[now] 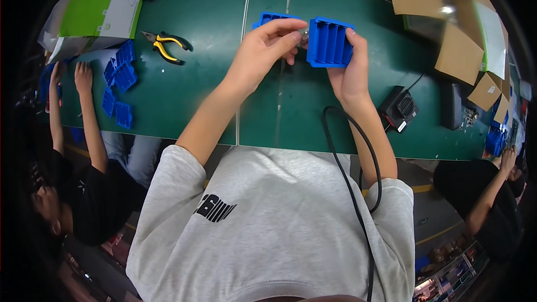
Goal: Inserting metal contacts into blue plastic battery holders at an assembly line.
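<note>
My right hand (353,70) grips a blue plastic slotted tray (330,43) by its right side, with the thumb on the rim. The long dividers inside the tray face up toward me. My left hand (265,50) is close to the tray's left side, thumb and fingers brought together. At its fingertips is a small shiny metal piece (305,37), too small to name, close beside the tray's left wall. Another blue tray (274,17) lies on the table behind my left hand, which partly hides it.
Pliers (166,47) with yellow-black handles lie on the green table (218,72) to the left. A green-white carton (100,8) and loose blue trays (124,72) are beyond them. At right are a black device (399,109) and open cardboard boxes (458,50). Co-workers sit on both sides.
</note>
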A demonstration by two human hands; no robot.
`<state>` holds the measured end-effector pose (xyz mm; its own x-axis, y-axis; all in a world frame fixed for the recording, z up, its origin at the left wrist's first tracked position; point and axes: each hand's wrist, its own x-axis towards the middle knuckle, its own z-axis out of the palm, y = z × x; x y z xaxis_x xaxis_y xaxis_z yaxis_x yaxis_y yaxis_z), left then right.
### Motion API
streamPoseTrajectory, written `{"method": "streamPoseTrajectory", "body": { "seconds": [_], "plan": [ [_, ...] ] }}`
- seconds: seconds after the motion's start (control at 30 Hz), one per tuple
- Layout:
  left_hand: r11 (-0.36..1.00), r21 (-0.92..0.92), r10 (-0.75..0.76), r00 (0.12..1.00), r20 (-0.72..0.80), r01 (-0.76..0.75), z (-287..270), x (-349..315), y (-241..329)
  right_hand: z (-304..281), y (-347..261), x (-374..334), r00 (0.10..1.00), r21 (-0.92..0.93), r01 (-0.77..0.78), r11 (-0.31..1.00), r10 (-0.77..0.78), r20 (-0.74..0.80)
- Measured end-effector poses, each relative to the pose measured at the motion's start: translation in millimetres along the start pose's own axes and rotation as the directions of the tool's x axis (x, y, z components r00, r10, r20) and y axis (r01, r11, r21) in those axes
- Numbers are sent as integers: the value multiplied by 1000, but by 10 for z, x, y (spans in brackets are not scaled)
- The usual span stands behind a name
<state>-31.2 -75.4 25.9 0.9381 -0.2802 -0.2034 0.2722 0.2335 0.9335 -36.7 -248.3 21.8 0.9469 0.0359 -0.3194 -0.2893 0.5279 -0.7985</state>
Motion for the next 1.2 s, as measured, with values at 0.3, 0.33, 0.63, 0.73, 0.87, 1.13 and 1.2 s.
{"method": "streamPoseTrajectory", "body": {
  "seconds": [0.3,0.33,0.63,0.73,0.87,1.13,1.2],
  "plan": [
    [997,73,-36,998,-50,40,-32,-1,-14,-47,37,-70,982,-167,170,971,-153,106],
    [987,161,-1,996,-90,15,-29,-5,-12,-53,40,-80,981,-230,176,957,-152,119],
    [703,570,594,792,-143,-424,-103,50,-17,-8,50,-25,1000,-218,-19,976,14,-26],
    [560,685,657,754,-24,-466,-10,-9,20,10,104,-43,997,-270,-73,960,75,-3],
    [487,724,668,742,51,-488,2,13,-53,30,120,-46,998,-292,-46,955,57,29],
    [387,767,698,706,119,-512,13,13,-74,29,153,-44,999,-336,-28,941,41,30],
    [377,775,700,704,120,-507,10,25,-89,30,150,-44,999,-349,-19,937,35,41]
  ]
}}
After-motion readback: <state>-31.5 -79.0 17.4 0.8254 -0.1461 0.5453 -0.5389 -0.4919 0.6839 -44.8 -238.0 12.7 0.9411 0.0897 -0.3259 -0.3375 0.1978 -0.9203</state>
